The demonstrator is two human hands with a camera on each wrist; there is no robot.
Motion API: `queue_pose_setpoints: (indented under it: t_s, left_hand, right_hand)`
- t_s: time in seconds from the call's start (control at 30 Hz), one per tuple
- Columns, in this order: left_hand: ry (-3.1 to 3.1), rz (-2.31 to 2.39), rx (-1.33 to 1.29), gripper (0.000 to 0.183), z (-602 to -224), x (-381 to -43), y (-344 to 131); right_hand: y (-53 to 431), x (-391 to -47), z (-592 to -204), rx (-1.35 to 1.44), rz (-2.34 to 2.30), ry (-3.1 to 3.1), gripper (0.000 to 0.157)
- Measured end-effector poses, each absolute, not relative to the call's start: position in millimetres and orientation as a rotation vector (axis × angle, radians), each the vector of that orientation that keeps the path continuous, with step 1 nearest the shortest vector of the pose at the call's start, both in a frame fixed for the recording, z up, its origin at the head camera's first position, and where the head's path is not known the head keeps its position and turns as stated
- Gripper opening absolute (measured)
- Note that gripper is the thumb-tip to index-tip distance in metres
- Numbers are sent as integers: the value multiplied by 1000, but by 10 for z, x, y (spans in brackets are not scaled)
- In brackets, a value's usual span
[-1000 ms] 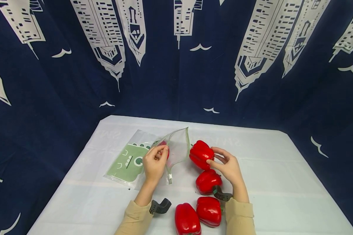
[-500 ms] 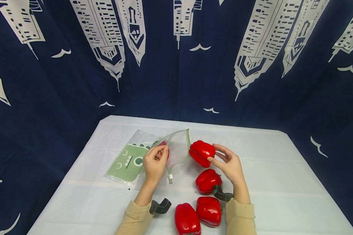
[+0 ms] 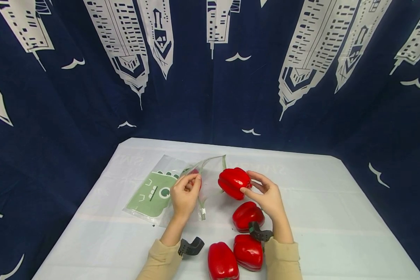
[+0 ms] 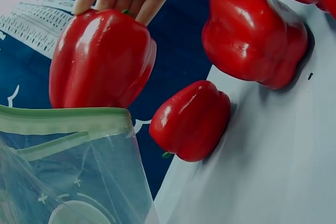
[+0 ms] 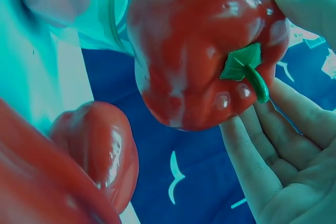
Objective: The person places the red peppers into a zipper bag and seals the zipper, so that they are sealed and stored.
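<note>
My right hand (image 3: 248, 182) holds a red bell pepper (image 3: 233, 182) by its stem end, lifted just off the table, right at the mouth of a clear zip bag (image 3: 154, 190) with green print. The left hand (image 3: 192, 180) pinches the bag's rim (image 4: 63, 120) and holds it up. Something red shows through the bag behind the left fingers. In the left wrist view the held pepper (image 4: 100, 59) hangs just above the green-edged rim. The right wrist view shows the pepper (image 5: 199, 51), its green stem (image 5: 244, 66) and my fingers (image 5: 273, 156) curled behind it.
Three more red peppers lie on the white table (image 3: 336, 217) near my forearms: one (image 3: 247, 216) under the right hand, two (image 3: 248, 252) (image 3: 223, 261) at the front edge. A dark blue printed curtain (image 3: 210, 77) surrounds the table on three sides.
The right hand has carried the pepper leftward, up to the bag's mouth. The bag's raised upper flap has sunk lower. The left hand has stayed in place.
</note>
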State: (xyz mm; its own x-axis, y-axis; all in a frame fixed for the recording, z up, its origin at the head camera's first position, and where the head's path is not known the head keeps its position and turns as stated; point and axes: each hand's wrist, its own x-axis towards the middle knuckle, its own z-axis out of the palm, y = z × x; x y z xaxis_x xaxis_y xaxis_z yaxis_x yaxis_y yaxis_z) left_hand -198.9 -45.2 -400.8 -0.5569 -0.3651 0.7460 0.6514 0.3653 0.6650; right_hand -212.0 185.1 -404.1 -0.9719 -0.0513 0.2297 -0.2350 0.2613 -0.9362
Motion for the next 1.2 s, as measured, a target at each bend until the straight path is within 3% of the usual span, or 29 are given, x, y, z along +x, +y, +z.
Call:
queue_pose_setpoints:
  t_s: [1.2]
  left_hand:
    - [-1710, -1404, -266, 7, -4018, -1953, -390]
  right_hand:
    - [1514, -2080, -4038, 368, 1809, -2362, 52]
